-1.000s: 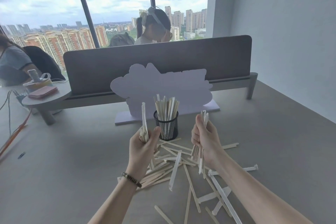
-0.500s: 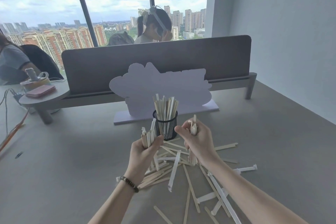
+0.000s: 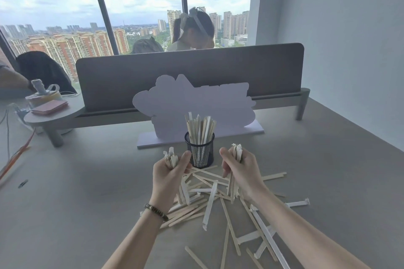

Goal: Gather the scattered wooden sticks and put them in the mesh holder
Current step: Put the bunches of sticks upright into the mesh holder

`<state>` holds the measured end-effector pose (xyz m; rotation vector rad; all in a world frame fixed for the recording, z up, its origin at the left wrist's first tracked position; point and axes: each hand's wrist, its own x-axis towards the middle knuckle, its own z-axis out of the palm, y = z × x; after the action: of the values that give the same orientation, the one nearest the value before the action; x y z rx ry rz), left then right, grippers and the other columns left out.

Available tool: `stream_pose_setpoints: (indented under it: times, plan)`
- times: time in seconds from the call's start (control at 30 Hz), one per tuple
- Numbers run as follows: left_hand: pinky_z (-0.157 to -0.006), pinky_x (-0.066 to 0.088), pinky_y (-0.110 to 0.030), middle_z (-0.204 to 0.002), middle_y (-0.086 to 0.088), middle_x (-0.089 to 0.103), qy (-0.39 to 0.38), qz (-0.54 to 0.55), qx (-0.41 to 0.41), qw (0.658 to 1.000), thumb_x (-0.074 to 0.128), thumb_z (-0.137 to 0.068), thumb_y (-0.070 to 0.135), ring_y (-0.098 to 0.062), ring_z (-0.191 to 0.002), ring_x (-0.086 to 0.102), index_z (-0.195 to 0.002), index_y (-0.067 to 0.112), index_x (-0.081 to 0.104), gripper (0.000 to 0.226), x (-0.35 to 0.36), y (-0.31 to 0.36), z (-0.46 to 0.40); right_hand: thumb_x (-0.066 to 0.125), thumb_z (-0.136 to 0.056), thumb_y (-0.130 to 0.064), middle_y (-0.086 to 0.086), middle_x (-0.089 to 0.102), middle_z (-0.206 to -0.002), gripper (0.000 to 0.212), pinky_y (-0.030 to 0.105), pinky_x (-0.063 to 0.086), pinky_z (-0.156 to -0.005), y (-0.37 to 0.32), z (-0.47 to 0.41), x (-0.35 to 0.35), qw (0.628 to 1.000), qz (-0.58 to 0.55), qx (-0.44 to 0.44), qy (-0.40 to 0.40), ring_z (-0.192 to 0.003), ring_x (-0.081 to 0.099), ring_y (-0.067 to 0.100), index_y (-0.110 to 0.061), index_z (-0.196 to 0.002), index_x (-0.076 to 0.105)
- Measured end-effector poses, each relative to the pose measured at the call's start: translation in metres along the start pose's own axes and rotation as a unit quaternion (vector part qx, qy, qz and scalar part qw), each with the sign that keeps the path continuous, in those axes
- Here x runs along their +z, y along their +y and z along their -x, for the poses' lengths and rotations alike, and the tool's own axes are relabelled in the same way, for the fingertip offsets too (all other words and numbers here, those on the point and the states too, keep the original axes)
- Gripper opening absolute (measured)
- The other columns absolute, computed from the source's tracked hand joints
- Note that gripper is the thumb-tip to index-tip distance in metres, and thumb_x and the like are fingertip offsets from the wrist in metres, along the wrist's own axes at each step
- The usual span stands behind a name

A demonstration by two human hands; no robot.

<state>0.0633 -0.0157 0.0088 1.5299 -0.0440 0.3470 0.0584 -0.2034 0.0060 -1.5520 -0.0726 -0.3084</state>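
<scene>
The left hand and the right hand each clench a bundle of flat, pale wooden sticks beside the round black mesh holder on the smooth grey worktop.

Bright window backlight, soft shadows, wide-angle distortion

One holder, two hands, sticks beyond an exact count.

One black mesh holder stood at frame centre, packed with upright sticks too crowded to number. Two hands, left and right, each gripped one bundle. Dozens of loose wooden sticks lay on the surface below, several in paper sleeves. One white cutout sign stood behind.
</scene>
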Motion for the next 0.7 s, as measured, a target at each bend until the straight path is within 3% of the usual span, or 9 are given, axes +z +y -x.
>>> stream_pose_setpoints:
  times: [0.07, 0.17, 0.23, 0.3, 0.4, 0.5, 0.6, 0.7]
  plan:
    - [-0.056, 0.054, -0.021, -0.065, -0.015, 0.070, 0.014, 0.000, 0.004, 1.000, 0.072, -0.088, 0.014, -0.013, -0.055, 0.064, -0.072, -0.003, 0.071, 0.023, 0.000, 0.005, -0.001, 0.067, -0.094, -0.026, 0.004, 0.051, -0.051, 0.050, 0.027, 0.047, -0.048, -0.004, 0.000, -0.001, 1.000, -0.002, 0.001, -0.001, -0.042, 0.048, 0.017, 0.011, -0.068, 0.045]
    - [-0.048, 0.051, -0.021, -0.059, -0.018, 0.067, 0.024, -0.018, 0.015, 0.999, 0.069, -0.089, 0.007, -0.015, -0.046, 0.060, -0.079, -0.003, 0.068, 0.015, 0.003, 0.009, 0.001, 0.068, -0.093, -0.033, 0.003, 0.037, -0.048, 0.049, 0.026, 0.027, -0.039, -0.005, 0.000, -0.002, 1.000, -0.021, 0.020, -0.003, -0.039, 0.028, 0.013, -0.002, -0.068, 0.039]
    - [-0.045, 0.045, -0.025, -0.053, -0.008, 0.060, 0.027, -0.015, 0.014, 0.999, 0.068, -0.089, 0.005, -0.014, -0.043, 0.051, -0.078, 0.004, 0.065, 0.011, 0.005, 0.007, 0.006, 0.065, -0.094, -0.042, 0.002, 0.027, -0.049, 0.049, 0.028, 0.015, -0.042, -0.005, 0.001, -0.002, 0.998, -0.053, 0.019, -0.020, -0.043, 0.016, 0.015, -0.010, -0.068, 0.036]
    - [-0.049, 0.042, -0.022, -0.054, 0.006, 0.055, 0.034, -0.018, 0.020, 0.999, 0.071, -0.088, 0.006, -0.008, -0.048, 0.045, -0.076, 0.010, 0.064, 0.014, 0.007, 0.003, 0.010, 0.059, -0.094, -0.046, 0.002, 0.027, -0.054, 0.042, 0.032, 0.012, -0.046, -0.005, 0.003, -0.001, 0.996, -0.076, 0.008, -0.038, -0.051, 0.012, 0.020, -0.011, -0.076, 0.046]
    - [-0.055, 0.042, -0.016, -0.064, 0.006, 0.052, 0.008, -0.004, 0.019, 1.000, 0.074, -0.086, 0.011, -0.004, -0.056, 0.045, -0.087, 0.004, 0.064, 0.012, 0.008, 0.003, 0.013, 0.048, -0.095, -0.028, 0.004, 0.034, -0.063, 0.024, 0.025, 0.021, -0.047, -0.001, 0.005, -0.002, 0.994, -0.089, 0.012, -0.059, -0.053, 0.024, 0.015, -0.006, -0.091, 0.057]
    - [-0.056, 0.039, -0.017, -0.063, 0.007, 0.046, -0.041, 0.027, -0.017, 0.999, 0.064, -0.085, 0.016, -0.006, -0.057, 0.041, -0.094, 0.012, 0.062, 0.011, 0.003, 0.004, 0.012, 0.039, -0.103, -0.011, 0.002, 0.041, -0.067, 0.019, 0.021, 0.035, -0.056, 0.002, 0.006, -0.007, 0.996, -0.032, 0.021, -0.079, -0.060, 0.038, 0.013, -0.008, -0.093, 0.055]
    - [-0.059, 0.031, -0.028, -0.072, -0.009, 0.039, -0.074, 0.003, -0.053, 0.996, 0.049, -0.082, 0.022, -0.015, -0.063, 0.035, -0.097, 0.010, 0.055, 0.020, -0.006, 0.005, 0.008, 0.037, -0.106, -0.021, 0.001, 0.044, -0.075, 0.021, 0.030, 0.038, -0.073, 0.002, 0.006, -0.016, 0.990, 0.088, -0.005, -0.108, -0.071, 0.043, 0.015, -0.007, -0.094, 0.048]
    - [-0.063, 0.036, -0.025, -0.078, -0.010, 0.042, -0.115, -0.071, -0.042, 0.990, 0.045, -0.099, 0.014, -0.015, -0.067, 0.038, -0.090, 0.003, 0.047, 0.013, -0.015, 0.002, 0.002, 0.033, -0.108, -0.032, -0.006, 0.049, -0.086, 0.029, 0.028, 0.038, -0.085, -0.001, 0.004, -0.026, 0.959, 0.240, -0.031, -0.149, -0.087, 0.047, 0.014, -0.013, -0.093, 0.049]
